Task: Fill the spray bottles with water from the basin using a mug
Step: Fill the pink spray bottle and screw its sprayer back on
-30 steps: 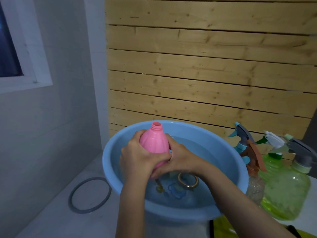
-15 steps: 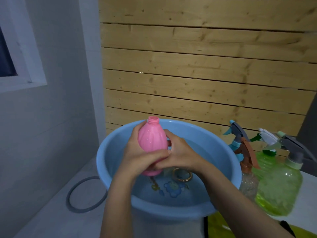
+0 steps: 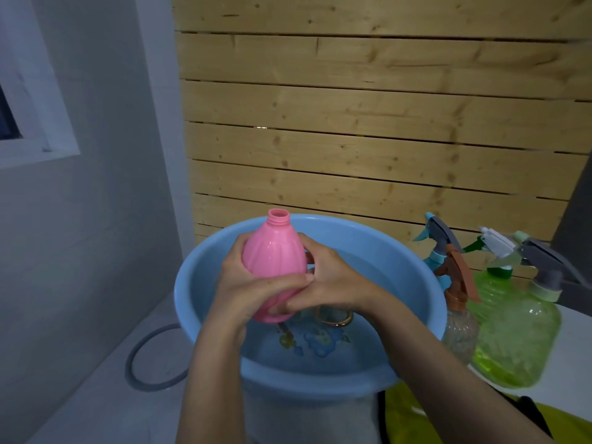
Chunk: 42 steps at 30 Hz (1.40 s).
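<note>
in the upper left of the frame, a white window frame [image 3: 38,129] is set in a pale wall. lower left, a grey ring [image 3: 137,373] is seen lying flat on the light floor, partly hidden behind the blue basin [image 3: 195,302].

at the centre, the basin is filled with water, and a cartoon print [image 3: 317,341] shows through on its bottom. above the water, at the left half of the basin, a pink bottle [image 3: 272,261] is held upright with its threaded neck open and uncapped. it is grasped from the left by the left hand [image 3: 250,293], whose fingers are wrapped across its lower front. it is gripped from the right by the right hand [image 3: 336,283], whose fingers are curled round its side and base. just below the right hand, a brownish round rim [image 3: 334,320] is seen in the water; what it belongs to cannot be told.

behind everything, a wall of pale wooden slats [image 3: 384,123] is seen.

at the right, just beside the basin, a clear spray bottle [image 3: 458,334] with a brown trigger is stood on a white surface [image 3: 573,347]. a blue trigger head [image 3: 437,238] shows behind it. further right, a green spray bottle [image 3: 519,334] with a grey trigger head is stood, and another green one is partly hidden behind it.
</note>
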Tool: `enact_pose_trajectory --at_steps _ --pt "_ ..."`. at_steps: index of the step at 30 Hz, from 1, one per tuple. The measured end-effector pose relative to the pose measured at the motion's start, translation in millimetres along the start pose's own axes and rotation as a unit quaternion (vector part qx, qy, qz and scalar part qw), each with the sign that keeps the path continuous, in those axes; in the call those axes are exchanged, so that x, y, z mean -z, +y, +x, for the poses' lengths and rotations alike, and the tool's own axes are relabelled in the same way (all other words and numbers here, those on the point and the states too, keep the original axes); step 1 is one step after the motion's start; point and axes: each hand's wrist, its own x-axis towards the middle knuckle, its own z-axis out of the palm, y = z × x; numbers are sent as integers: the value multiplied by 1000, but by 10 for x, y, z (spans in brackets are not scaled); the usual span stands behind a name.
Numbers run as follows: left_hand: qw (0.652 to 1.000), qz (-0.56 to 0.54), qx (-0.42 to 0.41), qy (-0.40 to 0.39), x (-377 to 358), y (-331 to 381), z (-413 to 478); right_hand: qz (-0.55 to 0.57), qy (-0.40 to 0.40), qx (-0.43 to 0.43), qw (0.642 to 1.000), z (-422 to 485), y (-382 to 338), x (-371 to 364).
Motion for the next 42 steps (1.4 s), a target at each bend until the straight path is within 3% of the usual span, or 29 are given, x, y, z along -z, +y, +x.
enact_pose_trajectory --at_steps 7,13,17,22,25,30,34,42 --pt "999 18 -24 26 7 -40 21 6 -38 -15 999 45 38 -31" --pt "999 23 -28 30 -5 -39 16 -170 -72 -21 983 -69 116 129" --pt "999 20 -39 29 -131 0 -20 -221 -10 -50 974 -307 159 254" --pt "999 8 -40 10 -211 41 -62 -270 73 -19 960 -600 129 435" --pt "999 10 -37 3 -256 81 -82 -315 160 -23 935 -848 1 542" --pt "999 5 -40 -10 -325 53 -93 -301 293 -105 901 -1447 -25 691" --pt "999 6 -30 -9 -323 51 -85 -286 298 -230 881 -1909 101 684" --pt "1000 10 -25 -8 -321 23 -88 -336 245 -445 793 -2353 367 560"
